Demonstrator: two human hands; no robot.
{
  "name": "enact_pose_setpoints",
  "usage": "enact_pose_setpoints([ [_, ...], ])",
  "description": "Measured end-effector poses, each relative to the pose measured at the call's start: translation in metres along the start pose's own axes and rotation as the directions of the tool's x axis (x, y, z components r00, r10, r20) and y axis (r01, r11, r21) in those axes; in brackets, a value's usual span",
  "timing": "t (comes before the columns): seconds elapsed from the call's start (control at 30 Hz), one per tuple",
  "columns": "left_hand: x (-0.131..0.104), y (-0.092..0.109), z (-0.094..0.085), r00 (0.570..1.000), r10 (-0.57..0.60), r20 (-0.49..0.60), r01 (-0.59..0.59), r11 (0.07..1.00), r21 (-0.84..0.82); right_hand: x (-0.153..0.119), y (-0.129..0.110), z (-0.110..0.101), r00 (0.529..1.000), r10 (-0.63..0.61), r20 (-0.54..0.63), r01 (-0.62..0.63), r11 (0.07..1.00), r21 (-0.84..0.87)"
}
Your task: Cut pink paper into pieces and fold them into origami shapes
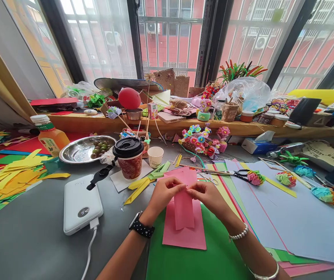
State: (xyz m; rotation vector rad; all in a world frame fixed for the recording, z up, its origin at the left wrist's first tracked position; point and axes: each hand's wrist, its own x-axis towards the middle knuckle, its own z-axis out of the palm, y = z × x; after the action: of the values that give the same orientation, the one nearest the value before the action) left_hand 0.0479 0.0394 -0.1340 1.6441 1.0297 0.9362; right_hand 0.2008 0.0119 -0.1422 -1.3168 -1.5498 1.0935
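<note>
A narrow folded strip of pink paper (183, 214) hangs between my hands, pinched along its upper part. My left hand (167, 192) closes thumb and finger on its left side, and my right hand (206, 194) does the same on the right; the fingertips almost meet. Beneath it lies a wider pink sheet (184, 239) on a green sheet (222, 249). More pink paper shows just beyond my fingers. Folded yellow and green paper strips (146, 182) rest left of my left hand. Black-handled scissors (239, 175) lie beyond my right hand.
On the left stand a lidded coffee cup (128, 159), a white power bank (83, 202) with its cable, a metal bowl (79, 149) of green fruit and a juice bottle (50, 136). A paper cup (155, 156) is behind. Paper flowers (286, 179) and large sheets lie right.
</note>
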Motion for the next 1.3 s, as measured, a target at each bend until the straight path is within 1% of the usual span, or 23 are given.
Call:
enact_pose_setpoints([
  [0.07, 0.001, -0.002, 0.000, 1.000, 0.002, -0.005, -0.002, 1.000, -0.010, 0.000, 0.000, -0.001, 1.000, 0.008, -0.010, -0.008, 1.000, 0.011],
  [0.17, 0.002, -0.004, 0.000, 1.000, -0.001, -0.012, 0.001, 1.000, -0.030, 0.000, 0.001, -0.001, 0.998, -0.019, -0.059, 0.019, 1.000, 0.012],
  [0.27, 0.002, -0.003, 0.001, 0.999, -0.041, 0.032, 0.044, 0.995, -0.084, -0.001, 0.001, 0.000, 0.993, -0.043, -0.109, 0.044, 0.999, 0.007],
  [0.33, 0.002, -0.003, 0.001, 0.995, -0.065, 0.073, 0.074, 0.989, -0.130, -0.001, 0.001, 0.001, 0.992, -0.046, -0.120, 0.047, 0.999, 0.009],
  [0.43, 0.001, -0.002, 0.000, 0.991, -0.083, 0.105, 0.100, 0.982, -0.160, -0.001, 0.002, 0.001, 0.992, -0.046, -0.121, 0.047, 0.999, 0.005],
  [0.53, 0.001, -0.003, 0.000, 0.989, -0.093, 0.112, 0.109, 0.983, -0.150, 0.000, 0.002, 0.000, 0.991, -0.049, -0.126, 0.046, 0.999, -0.022],
  [0.7, 0.001, -0.003, 0.000, 0.993, -0.104, 0.048, 0.108, 0.990, -0.095, 0.000, 0.002, 0.000, 0.993, -0.034, -0.117, 0.032, 0.999, -0.018],
  [0.8, 0.001, -0.003, 0.001, 0.987, -0.132, 0.089, 0.140, 0.986, -0.086, 0.000, 0.000, 0.001, 0.993, -0.029, -0.115, 0.029, 1.000, -0.004],
  [0.87, 0.001, -0.003, 0.001, 0.984, -0.131, 0.118, 0.139, 0.988, -0.068, 0.000, -0.002, 0.000, 0.995, -0.032, -0.097, 0.033, 0.999, 0.003],
  [1.03, 0.003, -0.006, -0.003, 0.986, -0.108, 0.129, 0.115, 0.992, -0.050, -0.001, -0.006, -0.003, 0.998, -0.040, -0.038, 0.040, 0.999, 0.002],
  [1.1, 0.002, -0.008, -0.003, 0.977, -0.122, 0.176, 0.134, 0.990, -0.054, -0.001, -0.005, -0.004, 0.999, -0.051, 0.001, 0.051, 0.998, -0.026],
  [1.2, 0.000, -0.010, -0.003, 0.946, -0.133, 0.296, 0.153, 0.987, -0.046, 0.000, -0.003, -0.005, 0.996, -0.076, 0.052, 0.081, 0.992, -0.097],
  [1.27, -0.002, -0.011, -0.002, 0.928, -0.125, 0.350, 0.143, 0.989, -0.026, 0.000, -0.001, -0.005, 0.995, -0.080, 0.051, 0.086, 0.987, -0.133],
  [1.3, -0.002, -0.012, -0.001, 0.925, -0.122, 0.358, 0.135, 0.991, -0.010, 0.000, -0.001, -0.005, 0.996, -0.078, 0.039, 0.083, 0.986, -0.144],
])
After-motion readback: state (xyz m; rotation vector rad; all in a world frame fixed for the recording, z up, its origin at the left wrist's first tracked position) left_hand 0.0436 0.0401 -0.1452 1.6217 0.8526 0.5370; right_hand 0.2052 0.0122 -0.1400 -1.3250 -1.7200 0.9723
